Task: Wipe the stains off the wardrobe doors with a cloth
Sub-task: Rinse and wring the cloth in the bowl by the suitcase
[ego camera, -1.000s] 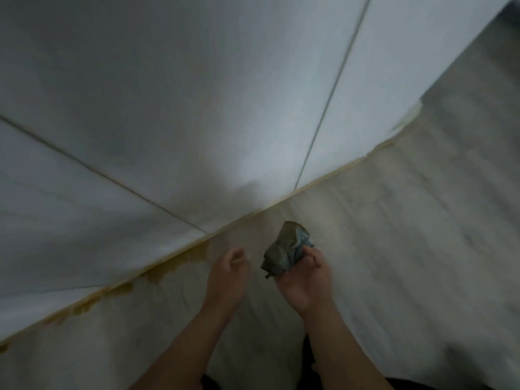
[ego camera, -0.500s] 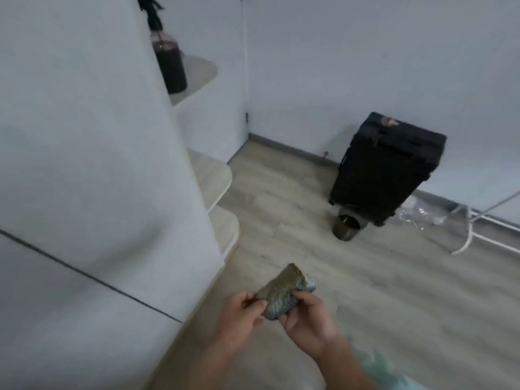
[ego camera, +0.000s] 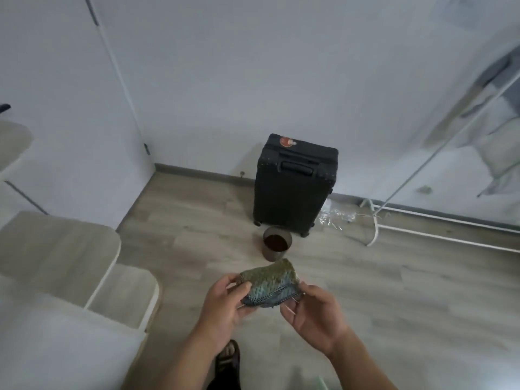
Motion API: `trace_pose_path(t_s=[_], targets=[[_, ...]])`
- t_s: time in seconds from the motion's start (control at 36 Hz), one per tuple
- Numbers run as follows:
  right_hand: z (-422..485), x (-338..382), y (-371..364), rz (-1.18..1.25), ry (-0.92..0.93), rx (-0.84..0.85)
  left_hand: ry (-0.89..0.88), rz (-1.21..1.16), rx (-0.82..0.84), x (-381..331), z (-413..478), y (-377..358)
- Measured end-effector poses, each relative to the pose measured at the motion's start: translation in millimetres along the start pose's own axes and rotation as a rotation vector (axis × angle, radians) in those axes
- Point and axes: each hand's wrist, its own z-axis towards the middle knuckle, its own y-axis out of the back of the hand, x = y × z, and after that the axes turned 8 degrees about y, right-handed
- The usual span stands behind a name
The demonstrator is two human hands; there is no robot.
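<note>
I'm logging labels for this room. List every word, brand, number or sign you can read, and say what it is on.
No text can be read in this view.
Red and white sticker on top of the black suitcase: too blurred to read.
Patterned cloth: no lettering visible.

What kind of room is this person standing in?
Likely a bedroom in a home: a black suitcase stands by the wall, clothes hang on a white garment rack, and rounded corner shelves sit at the left.
</note>
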Motion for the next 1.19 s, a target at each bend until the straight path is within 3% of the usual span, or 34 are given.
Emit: trace_pose_path(t_s=[0.28,0.53,0.75,0.97,1.11,1.19], targets=[[132.8,91.7,12.4,-0.119,0.062,-0.179,0.234,-0.037,0.14,-54.8,169.8,-68.7],[244.9,157.7,35.9,-0.023,-0.079,-0.309,0.268,0.05,0.082,-88.8,280.2,-107.3],[380.6,161.4,136.2,-0.095,-0.202,-0.37,0.266,0.077,-0.2,-20.7,416.3,-124.9],[528.2,127.9,278.2,-0.153,-0.108,-0.542,0.277,0.212,-0.24,91.5,601.1,-105.8],[612.1,79.3,357.0,-0.315,-0.011,-0.601,0.309,0.243,-0.341,138.5,711.2,-58.2],[669.7,57.0,386.2,-0.594,0.075,-0.611,0.168,0.499,-0.341,154.5,760.8,-23.7]])
